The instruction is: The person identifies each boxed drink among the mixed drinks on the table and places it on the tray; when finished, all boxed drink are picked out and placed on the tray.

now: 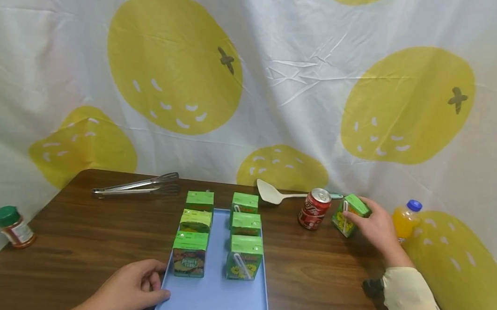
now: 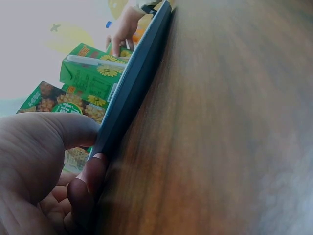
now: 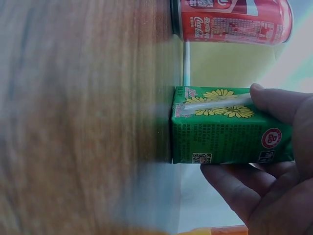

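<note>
At the right of the head view, my right hand (image 1: 378, 229) grips a green juice box (image 1: 344, 221) with a white straw on its side. In the right wrist view the thumb lies near the top of that box (image 3: 220, 132), the fingers on the opposite side, and its base is at the table top. My left hand (image 1: 125, 284) pinches the left rim of a blue tray (image 1: 215, 301) between thumb and fingers. Two rows of green drink boxes stand on the tray, among them a front-left box (image 1: 189, 259) and a front-right one (image 1: 245, 260).
A red cola can (image 1: 314, 209) stands just left of the held box. Behind it lies a pale spatula (image 1: 269, 192). An orange drink bottle (image 1: 405, 219) is right of my right hand. Metal tongs (image 1: 137, 187) and a green-capped spice jar (image 1: 13, 227) are on the left.
</note>
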Available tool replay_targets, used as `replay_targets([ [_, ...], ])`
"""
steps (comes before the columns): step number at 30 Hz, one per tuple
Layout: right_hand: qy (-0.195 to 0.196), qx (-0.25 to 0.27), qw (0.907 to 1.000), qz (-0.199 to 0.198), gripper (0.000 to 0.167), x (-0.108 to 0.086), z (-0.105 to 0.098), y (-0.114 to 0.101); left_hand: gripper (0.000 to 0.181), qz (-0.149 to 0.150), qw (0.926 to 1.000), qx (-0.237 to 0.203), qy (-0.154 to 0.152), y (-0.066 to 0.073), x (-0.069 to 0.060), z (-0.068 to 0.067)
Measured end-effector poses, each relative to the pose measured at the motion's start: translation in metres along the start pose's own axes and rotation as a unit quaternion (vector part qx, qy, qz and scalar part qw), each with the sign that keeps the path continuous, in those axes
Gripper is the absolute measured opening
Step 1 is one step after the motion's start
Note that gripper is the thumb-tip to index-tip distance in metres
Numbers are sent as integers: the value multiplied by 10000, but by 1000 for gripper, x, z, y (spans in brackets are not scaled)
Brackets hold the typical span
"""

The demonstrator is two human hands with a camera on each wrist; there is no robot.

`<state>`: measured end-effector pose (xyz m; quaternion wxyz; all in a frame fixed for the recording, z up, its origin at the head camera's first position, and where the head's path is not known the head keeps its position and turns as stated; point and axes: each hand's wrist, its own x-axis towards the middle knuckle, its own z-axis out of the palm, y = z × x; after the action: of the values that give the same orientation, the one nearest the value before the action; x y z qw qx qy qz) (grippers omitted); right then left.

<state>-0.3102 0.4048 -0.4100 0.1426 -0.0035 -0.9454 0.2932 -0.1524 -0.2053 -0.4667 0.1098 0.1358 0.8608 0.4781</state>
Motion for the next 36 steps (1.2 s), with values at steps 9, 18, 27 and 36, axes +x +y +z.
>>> replay_targets([
  [9, 154, 36, 9998, -102, 74, 0, 1, 0, 57, -68, 10000, -6, -22, -1, 1, 0],
  [18, 262, 376, 9989, -23, 73, -1, -4, -8, 59, -119, 9999, 2, -67, -4, 1, 0],
  [27, 608, 564, 9966, 7, 76, -8, -25, -38, 60, -201, 9997, -50, -115, -5, 2, 0],
  [36, 947, 494, 9938, -300, 68, -27, -45, -74, 61, -303, 9994, -75, -148, -3, 2, -1],
])
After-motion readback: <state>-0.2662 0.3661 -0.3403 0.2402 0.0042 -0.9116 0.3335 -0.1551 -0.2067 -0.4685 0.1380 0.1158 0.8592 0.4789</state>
